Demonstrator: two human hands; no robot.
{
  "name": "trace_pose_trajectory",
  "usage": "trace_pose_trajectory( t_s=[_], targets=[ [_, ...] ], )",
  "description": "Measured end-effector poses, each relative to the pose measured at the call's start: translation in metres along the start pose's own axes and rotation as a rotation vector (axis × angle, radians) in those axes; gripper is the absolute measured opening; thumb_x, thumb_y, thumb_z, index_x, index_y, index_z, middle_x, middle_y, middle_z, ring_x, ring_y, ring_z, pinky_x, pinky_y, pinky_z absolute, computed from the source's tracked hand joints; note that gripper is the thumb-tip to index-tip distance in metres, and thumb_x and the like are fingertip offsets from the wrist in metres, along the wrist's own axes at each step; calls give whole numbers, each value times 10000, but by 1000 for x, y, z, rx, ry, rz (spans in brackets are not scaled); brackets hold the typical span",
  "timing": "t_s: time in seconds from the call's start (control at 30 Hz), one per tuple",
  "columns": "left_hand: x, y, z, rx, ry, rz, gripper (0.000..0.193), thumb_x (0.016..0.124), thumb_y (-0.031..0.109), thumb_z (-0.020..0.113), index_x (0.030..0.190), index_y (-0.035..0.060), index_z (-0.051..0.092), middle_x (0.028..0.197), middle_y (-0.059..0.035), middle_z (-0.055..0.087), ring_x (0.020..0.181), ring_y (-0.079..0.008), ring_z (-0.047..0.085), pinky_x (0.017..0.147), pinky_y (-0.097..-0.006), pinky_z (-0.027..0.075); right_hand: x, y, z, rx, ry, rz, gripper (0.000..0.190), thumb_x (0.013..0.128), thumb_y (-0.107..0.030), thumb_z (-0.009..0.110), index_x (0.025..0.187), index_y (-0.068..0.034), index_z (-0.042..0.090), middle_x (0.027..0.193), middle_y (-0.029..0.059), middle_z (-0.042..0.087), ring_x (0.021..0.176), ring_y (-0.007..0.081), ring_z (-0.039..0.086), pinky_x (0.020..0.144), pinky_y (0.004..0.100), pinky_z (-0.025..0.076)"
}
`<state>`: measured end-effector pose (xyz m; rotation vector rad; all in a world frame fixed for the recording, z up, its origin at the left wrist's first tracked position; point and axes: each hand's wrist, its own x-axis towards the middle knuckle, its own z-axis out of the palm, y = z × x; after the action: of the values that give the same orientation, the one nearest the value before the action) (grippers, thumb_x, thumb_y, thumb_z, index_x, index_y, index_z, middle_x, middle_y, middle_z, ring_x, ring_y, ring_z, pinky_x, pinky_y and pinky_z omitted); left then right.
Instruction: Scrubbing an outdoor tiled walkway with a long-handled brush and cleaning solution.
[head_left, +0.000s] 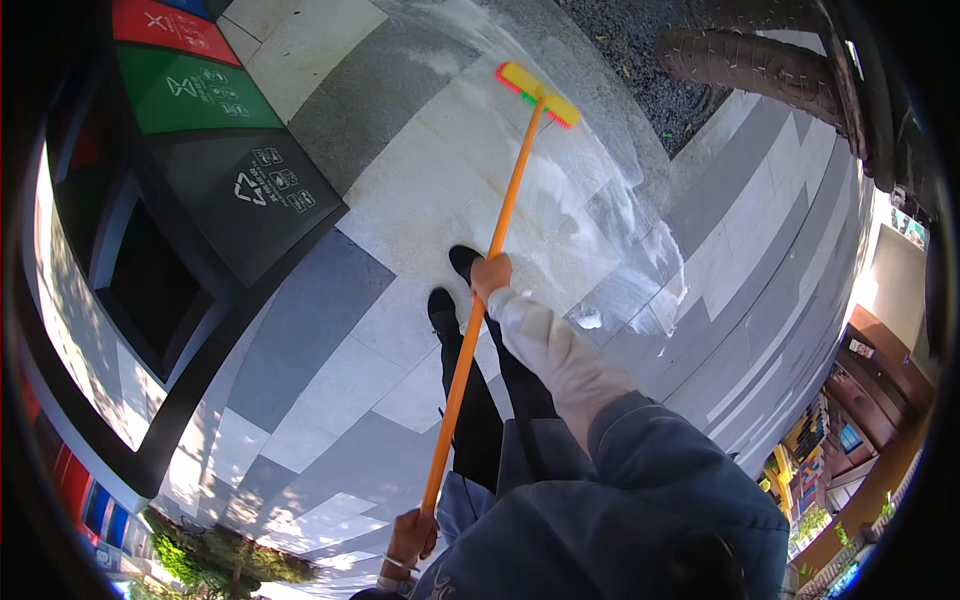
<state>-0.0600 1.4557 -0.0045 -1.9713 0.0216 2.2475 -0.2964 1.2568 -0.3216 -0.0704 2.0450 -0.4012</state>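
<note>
A long orange pole (512, 191) runs from the lower middle up to a yellow brush head (538, 91) with red and green bristles, which rests on the wet stone paving. My right hand (491, 276) is closed around the middle of the pole, above my black shoes. Near the pole's lower end my left hand (412, 537), with a band at the wrist, grips it too. White foam (666, 259) and suds spread over the paving right of the brush and pole.
Waste bins with a red panel (176, 34), a green panel (196, 90) and a dark grey panel (247, 195) stand at the left. A tree trunk (750, 69) rises from a dark gravel bed (637, 90) at the upper right.
</note>
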Motion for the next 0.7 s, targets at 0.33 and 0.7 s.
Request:
trace_pose_trajectory(
  t_s=[0.33,0.7],
  targets=[
    [9,-39,28,820,248,437,431,922,436,406,726,61,484,471,-9,410,338,-87,367,317,-231,287,-33,-28,-27,-79,-31,-53,285,791,-97,486,983,100,412,839,264,556,459,318,574,349,386,460],
    [50,20,46,-332,-196,55,450,914,446,386,704,55,461,442,-9,385,360,-124,431,333,-275,324,60,-120,-4,-53,-117,-197,197,786,-65,493,896,98,482,724,239,570,462,324,569,346,379,452]
  ],
)
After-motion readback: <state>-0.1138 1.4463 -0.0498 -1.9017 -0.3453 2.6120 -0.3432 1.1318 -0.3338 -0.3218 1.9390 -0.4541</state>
